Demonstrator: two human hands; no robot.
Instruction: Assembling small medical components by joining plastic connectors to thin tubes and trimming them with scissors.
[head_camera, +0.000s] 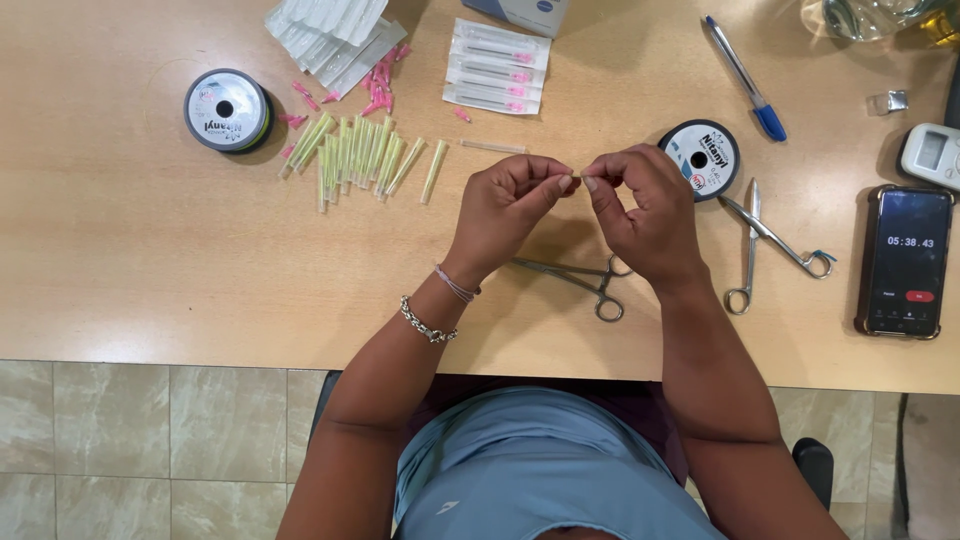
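1. Up above the table (150, 280): left hand (510, 205) and right hand (640, 205), fingertips pinched together, almost touching each other.
2. Between the pinched fingertips: something tiny, too small to tell.
3. Just under the hands on the table: silver clamp (580, 280).
4. Beside the right hand: thread spool (700, 157) and scissors (765, 245).
5. Past the left hand: green tubes (360, 155).
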